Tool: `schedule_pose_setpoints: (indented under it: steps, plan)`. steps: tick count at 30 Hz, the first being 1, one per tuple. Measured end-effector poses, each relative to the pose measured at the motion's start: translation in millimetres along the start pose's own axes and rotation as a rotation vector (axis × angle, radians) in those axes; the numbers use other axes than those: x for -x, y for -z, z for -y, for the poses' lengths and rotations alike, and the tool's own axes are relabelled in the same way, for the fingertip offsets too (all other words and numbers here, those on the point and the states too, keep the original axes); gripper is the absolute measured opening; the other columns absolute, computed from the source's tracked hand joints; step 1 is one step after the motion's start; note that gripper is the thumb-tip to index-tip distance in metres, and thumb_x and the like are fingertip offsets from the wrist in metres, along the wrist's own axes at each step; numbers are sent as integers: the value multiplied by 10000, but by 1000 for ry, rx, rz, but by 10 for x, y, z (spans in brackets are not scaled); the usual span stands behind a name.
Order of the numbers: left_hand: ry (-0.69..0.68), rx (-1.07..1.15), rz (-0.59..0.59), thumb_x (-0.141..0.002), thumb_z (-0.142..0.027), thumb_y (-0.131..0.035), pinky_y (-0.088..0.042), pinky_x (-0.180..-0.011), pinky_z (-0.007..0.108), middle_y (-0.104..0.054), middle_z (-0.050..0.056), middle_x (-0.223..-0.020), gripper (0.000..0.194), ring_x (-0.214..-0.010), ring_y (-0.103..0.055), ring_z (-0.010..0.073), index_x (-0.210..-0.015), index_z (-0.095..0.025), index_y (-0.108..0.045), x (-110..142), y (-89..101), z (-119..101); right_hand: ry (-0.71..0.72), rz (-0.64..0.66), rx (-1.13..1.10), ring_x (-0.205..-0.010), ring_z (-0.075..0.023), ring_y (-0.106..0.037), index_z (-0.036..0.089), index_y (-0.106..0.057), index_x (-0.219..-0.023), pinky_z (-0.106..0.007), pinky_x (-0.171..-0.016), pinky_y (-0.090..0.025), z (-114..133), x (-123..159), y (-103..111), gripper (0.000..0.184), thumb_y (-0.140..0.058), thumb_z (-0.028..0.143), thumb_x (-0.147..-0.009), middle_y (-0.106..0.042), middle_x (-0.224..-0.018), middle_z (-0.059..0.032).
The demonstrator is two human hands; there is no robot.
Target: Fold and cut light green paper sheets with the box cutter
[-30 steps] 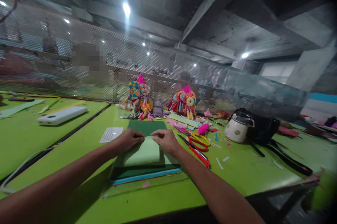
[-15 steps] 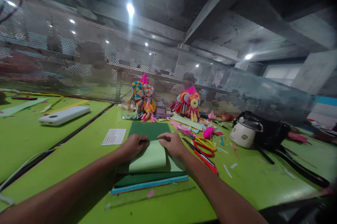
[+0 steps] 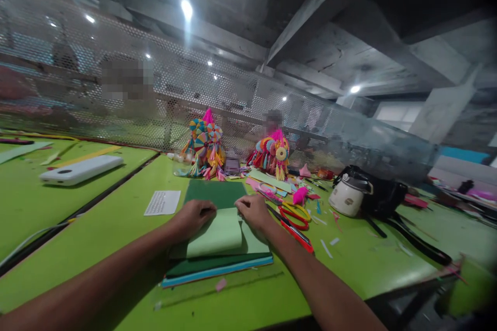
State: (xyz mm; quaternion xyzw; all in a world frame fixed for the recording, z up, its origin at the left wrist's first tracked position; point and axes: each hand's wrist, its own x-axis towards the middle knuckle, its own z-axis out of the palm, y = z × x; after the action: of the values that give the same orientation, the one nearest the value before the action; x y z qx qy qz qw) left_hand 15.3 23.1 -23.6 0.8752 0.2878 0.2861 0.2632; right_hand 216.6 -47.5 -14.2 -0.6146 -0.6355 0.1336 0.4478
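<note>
A light green paper sheet (image 3: 217, 235) is curled over toward me on top of a stack of coloured paper. Its far edge is held by my left hand (image 3: 194, 217), closed with the thumb against the fingers. Pinching the same edge on the other side is my right hand (image 3: 252, 212). Under the sheet lies dark green paper (image 3: 215, 192), showing beyond my hands and along the near side. Blue paper (image 3: 217, 272) sticks out at the stack's near edge. My fingertips are partly hidden by the hands themselves.
Red-handled scissors (image 3: 297, 235) and yellow-handled scissors (image 3: 297, 212) lie right of the stack among paper scraps. Colourful tasselled ornaments (image 3: 205, 144) stand by the mesh partition (image 3: 163, 118). A white jug-shaped container (image 3: 345, 196) and black bag (image 3: 392, 196) sit right; a white printed card (image 3: 162, 202) lies left.
The view has turned slightly right, so things sit further left in it. Both hands stay at the sheet's edge, and the curled sheet looks nearly the same.
</note>
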Motion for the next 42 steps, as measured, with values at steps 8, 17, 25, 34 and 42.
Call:
schedule_pose_setpoints:
  steps: [8,17,25,34,42]
  plan:
    - [-10,-10,-2,-785,-374,-468,-420,-651,277,-711,68,-760,328,-707,-610,225,-792,-147,-704,5,-8,-14,-10,-5,29,-508,-108,-535,157,-730,-697,-202,-525,-401,7,-1,-56,198,-553,188,-777,-615,-529,6]
    - [13,-26,-13,-782,-261,-454,-404,-655,267,-703,73,-762,261,-714,-610,210,-785,-145,-688,47,-40,-35,-72,2,277,-673,-150,-636,132,-681,-596,-228,-652,-456,-1,-983,-100,252,-573,182,-818,-648,-575,-4]
    - [52,-3,-21,-798,-210,-468,-398,-660,275,-707,85,-806,233,-739,-615,215,-813,-150,-692,80,-96,-5,-194,69,554,-1030,-257,-607,134,-697,-948,-359,-862,-458,-14,-1868,-699,338,-666,435,-796,-680,-1050,-130]
    - [84,1,-23,-789,-172,-475,-350,-608,272,-666,54,-726,191,-674,-566,184,-730,-173,-656,120,-110,-37,-323,17,644,-1201,-343,-478,142,-671,-1112,-392,-884,-436,-53,-2019,-1181,518,-677,481,-720,-600,-1224,-198]
    - [114,13,-18,-784,-158,-483,-351,-621,280,-675,56,-747,181,-689,-570,188,-734,-171,-657,102,-101,-62,-344,28,624,-1073,-299,-591,116,-666,-1127,-330,-800,-463,-75,-2156,-986,414,-574,378,-820,-656,-1133,-192]
